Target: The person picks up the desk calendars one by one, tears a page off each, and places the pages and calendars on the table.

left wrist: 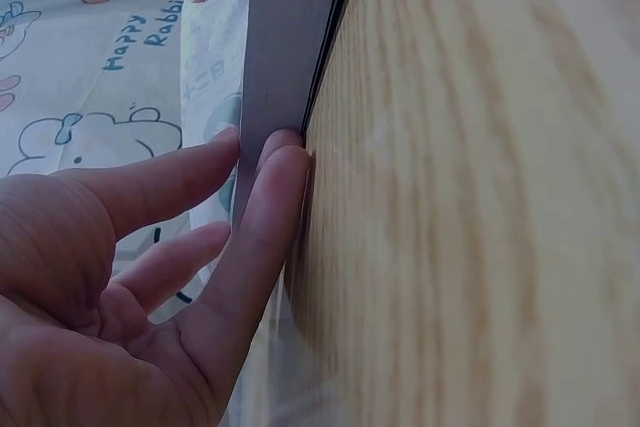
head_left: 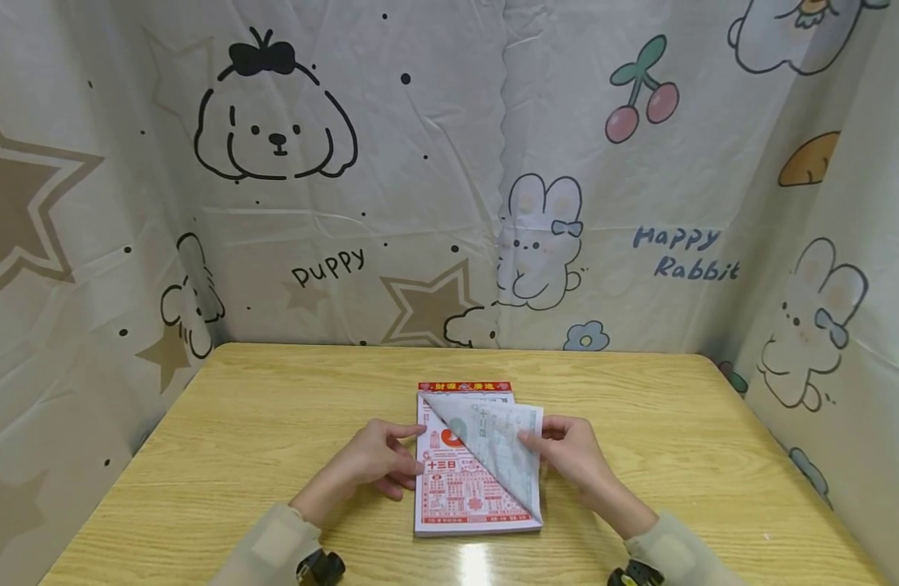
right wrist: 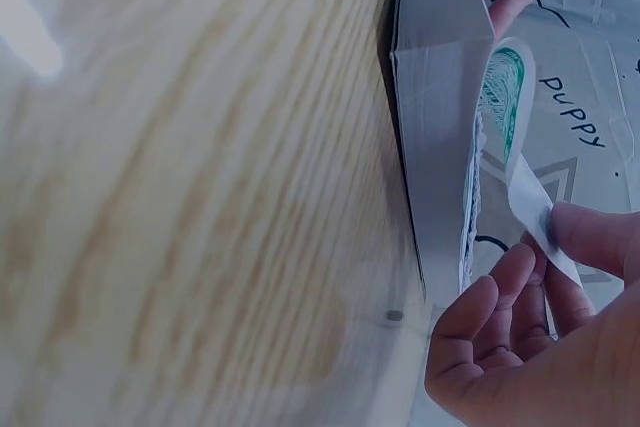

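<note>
A thick tear-off calendar [head_left: 475, 492] with red print and a red top strip lies flat on the table. Its top page [head_left: 504, 443], pale green on the side that shows, is folded back diagonally toward the right, uncovering the red-printed page below. My right hand [head_left: 570, 448] pinches the folded page between thumb and fingers at the calendar's right side; the right wrist view shows the page [right wrist: 535, 207] curling up from the block. At the left edge, my left hand [head_left: 383, 456] touches the side of the block [left wrist: 285, 47] with extended fingertips.
The wooden table [head_left: 288, 391] extends around the calendar on all sides. A cloth curtain [head_left: 435, 179] with cartoon prints hangs behind it and along both sides. Each wrist wears a dark strapped device, such as the one on the left [head_left: 321, 567].
</note>
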Tool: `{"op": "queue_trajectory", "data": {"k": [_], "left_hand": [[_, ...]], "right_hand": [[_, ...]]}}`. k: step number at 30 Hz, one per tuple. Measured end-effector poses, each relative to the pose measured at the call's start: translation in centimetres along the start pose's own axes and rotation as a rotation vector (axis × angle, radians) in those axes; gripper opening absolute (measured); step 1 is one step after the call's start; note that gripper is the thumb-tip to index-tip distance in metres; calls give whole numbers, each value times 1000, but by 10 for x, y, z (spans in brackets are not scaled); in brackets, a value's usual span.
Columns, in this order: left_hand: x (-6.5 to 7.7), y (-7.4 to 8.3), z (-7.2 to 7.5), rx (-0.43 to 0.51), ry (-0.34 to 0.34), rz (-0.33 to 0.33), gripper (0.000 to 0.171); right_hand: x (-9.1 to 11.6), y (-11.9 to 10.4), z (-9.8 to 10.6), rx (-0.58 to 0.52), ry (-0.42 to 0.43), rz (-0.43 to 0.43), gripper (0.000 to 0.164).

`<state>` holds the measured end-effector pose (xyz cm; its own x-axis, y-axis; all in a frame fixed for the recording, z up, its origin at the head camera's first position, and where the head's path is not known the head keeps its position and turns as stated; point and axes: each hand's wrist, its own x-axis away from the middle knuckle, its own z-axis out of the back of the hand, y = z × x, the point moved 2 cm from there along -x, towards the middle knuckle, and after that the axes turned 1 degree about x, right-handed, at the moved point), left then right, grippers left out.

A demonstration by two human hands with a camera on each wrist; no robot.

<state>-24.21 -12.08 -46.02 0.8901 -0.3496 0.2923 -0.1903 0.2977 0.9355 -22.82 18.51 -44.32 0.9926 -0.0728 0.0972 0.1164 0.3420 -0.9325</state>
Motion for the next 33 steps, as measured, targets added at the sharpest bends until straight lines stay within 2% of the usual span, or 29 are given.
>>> {"op": "queue_trajectory", "data": {"k": [26,33], "left_hand": [[4,1,-5,-14,16,2,69],[3,4,-4,-25,18,-5,69]], "right_hand": [[1,4,2,47,-2,19,21],[-1,1,4,53,-2,13,17]]}}
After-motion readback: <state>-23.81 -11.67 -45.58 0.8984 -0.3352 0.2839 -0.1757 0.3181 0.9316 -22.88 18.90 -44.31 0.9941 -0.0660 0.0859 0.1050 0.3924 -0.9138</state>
